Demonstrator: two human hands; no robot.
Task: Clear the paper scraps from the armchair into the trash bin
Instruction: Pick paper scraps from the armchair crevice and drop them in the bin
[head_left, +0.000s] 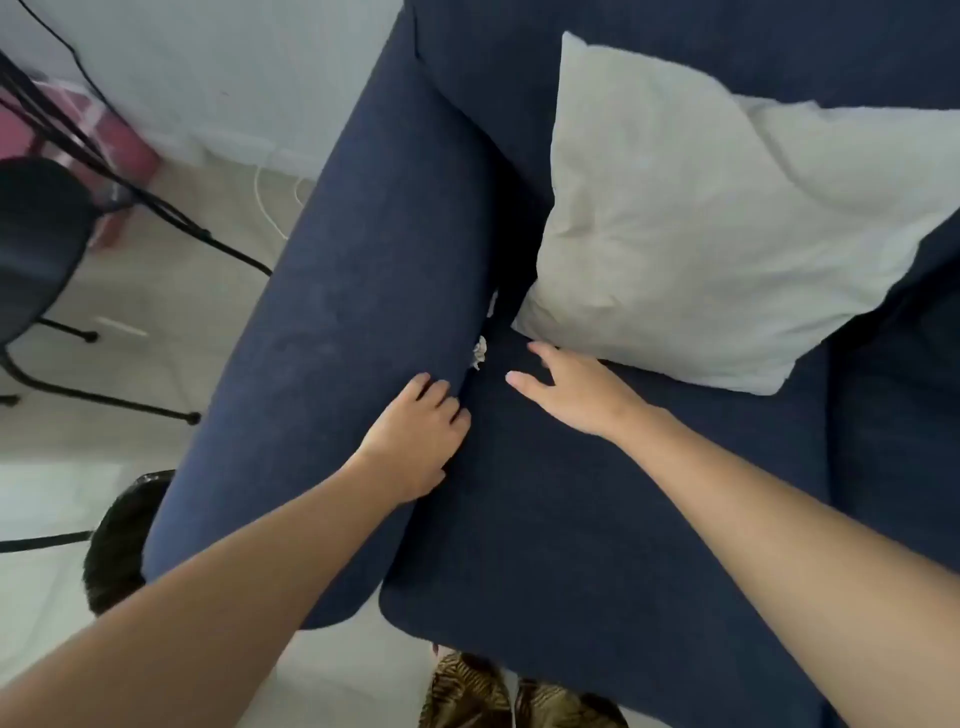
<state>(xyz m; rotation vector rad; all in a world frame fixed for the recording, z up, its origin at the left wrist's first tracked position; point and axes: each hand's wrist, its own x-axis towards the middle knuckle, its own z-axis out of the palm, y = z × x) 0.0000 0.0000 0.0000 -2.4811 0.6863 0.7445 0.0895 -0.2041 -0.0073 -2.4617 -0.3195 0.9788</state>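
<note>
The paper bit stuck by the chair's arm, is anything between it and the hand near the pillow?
No. The head view shows only bare blue seat cushion between the paper scrap and the right hand.

The armchair (363, 260) wears a matt navy cloth with a fine, slightly napped weave. The pillow (701, 234) is pale, creased woven cloth. The paper scrap (479, 353) looks crumpled and white. The trash bin (117, 540) has a glossy black plastic liner.
</note>
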